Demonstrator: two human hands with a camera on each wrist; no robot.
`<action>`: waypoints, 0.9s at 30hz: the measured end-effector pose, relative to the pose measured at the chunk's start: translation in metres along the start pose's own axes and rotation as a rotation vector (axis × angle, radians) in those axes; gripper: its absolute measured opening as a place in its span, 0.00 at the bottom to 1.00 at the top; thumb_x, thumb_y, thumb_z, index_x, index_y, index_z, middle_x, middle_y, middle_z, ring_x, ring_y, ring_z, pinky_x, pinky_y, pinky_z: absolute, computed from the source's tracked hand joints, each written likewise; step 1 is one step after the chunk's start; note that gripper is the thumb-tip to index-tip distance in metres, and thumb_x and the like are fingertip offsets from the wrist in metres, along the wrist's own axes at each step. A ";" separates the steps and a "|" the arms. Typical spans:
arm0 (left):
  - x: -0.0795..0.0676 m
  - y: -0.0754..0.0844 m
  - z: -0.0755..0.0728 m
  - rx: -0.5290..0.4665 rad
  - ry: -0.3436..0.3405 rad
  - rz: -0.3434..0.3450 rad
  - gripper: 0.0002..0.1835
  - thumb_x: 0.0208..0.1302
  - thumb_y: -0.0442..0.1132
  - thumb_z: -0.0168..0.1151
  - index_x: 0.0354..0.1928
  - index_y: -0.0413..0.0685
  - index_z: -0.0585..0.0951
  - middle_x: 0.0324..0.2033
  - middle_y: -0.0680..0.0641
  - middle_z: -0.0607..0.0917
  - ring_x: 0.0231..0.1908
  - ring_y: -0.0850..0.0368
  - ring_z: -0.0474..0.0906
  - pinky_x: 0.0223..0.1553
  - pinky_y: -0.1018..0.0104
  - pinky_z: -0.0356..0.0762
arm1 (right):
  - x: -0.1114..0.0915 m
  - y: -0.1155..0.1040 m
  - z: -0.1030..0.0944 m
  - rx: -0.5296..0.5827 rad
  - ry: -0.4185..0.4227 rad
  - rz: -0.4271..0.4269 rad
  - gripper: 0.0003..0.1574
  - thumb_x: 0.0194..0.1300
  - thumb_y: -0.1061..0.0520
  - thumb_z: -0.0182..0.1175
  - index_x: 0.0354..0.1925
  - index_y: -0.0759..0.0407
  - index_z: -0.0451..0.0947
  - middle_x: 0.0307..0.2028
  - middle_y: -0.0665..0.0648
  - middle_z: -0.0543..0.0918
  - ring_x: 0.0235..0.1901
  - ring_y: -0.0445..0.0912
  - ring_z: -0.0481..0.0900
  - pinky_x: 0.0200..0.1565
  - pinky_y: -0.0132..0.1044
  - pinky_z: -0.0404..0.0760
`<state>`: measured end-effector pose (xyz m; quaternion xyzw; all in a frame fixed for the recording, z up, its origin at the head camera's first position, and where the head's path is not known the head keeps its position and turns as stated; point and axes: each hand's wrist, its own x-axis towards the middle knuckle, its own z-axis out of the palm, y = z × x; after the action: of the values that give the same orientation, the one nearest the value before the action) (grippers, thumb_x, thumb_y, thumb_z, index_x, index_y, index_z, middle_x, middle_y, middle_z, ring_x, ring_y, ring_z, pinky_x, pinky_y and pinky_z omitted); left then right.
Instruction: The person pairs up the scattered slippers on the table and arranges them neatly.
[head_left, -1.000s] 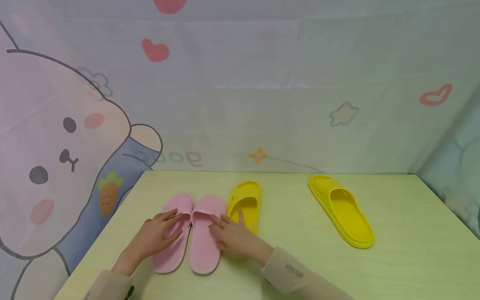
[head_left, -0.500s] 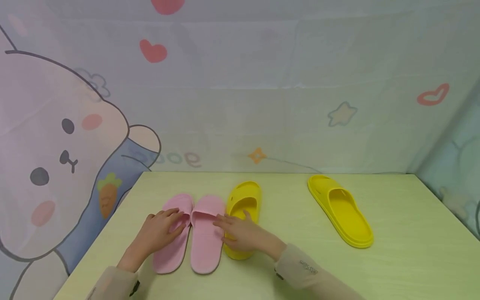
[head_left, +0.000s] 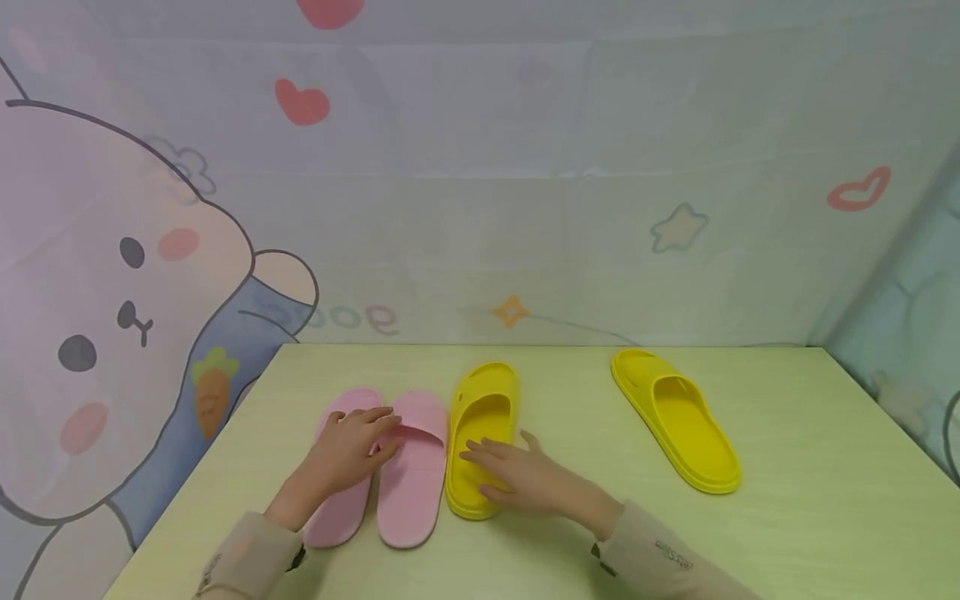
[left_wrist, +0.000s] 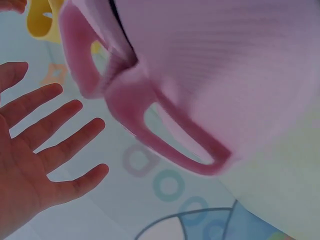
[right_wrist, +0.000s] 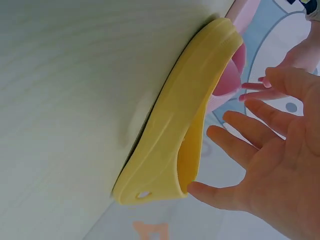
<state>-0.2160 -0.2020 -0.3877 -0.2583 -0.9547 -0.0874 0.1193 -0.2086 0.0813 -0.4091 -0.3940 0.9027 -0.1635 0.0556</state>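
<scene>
Hovering left grip over pink slippers | right grip over yellow slipper

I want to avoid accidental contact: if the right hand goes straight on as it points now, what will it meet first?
Most likely the yellow slipper partly under the right hand. Height is unclear; if the hand passes over, the pink slipper beside the yellow one comes next.

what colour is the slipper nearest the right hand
Yellow; the slipper shows best in the head view.
</scene>
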 end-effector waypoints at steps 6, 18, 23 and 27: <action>0.012 0.025 -0.001 0.001 -0.036 0.074 0.17 0.67 0.39 0.65 0.54 0.40 0.84 0.55 0.37 0.85 0.53 0.37 0.81 0.53 0.29 0.70 | -0.020 0.010 -0.005 0.018 0.007 0.017 0.30 0.75 0.54 0.57 0.71 0.58 0.69 0.71 0.62 0.71 0.70 0.58 0.69 0.65 0.76 0.56; 0.044 0.062 0.009 0.035 -0.014 0.207 0.17 0.71 0.41 0.63 0.56 0.41 0.84 0.58 0.38 0.83 0.55 0.39 0.80 0.56 0.31 0.69 | -0.050 0.031 -0.021 0.074 0.034 0.058 0.29 0.75 0.54 0.57 0.70 0.60 0.69 0.70 0.65 0.73 0.69 0.62 0.70 0.62 0.78 0.56; 0.053 0.068 0.013 0.033 0.032 0.249 0.18 0.71 0.42 0.63 0.58 0.43 0.83 0.59 0.39 0.83 0.55 0.40 0.80 0.55 0.33 0.72 | -0.057 0.043 -0.026 0.074 0.051 0.082 0.29 0.75 0.54 0.57 0.70 0.60 0.69 0.70 0.66 0.72 0.69 0.63 0.69 0.62 0.79 0.55; 0.061 0.071 0.015 0.013 0.024 0.262 0.19 0.72 0.42 0.62 0.61 0.44 0.81 0.61 0.38 0.81 0.58 0.39 0.78 0.57 0.32 0.71 | -0.063 0.054 -0.030 0.052 0.090 0.085 0.28 0.75 0.55 0.57 0.69 0.62 0.70 0.69 0.68 0.73 0.68 0.64 0.71 0.61 0.80 0.57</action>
<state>-0.2333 -0.1088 -0.3783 -0.3789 -0.9118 -0.0680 0.1430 -0.2099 0.1694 -0.4007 -0.3461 0.9156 -0.2019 0.0322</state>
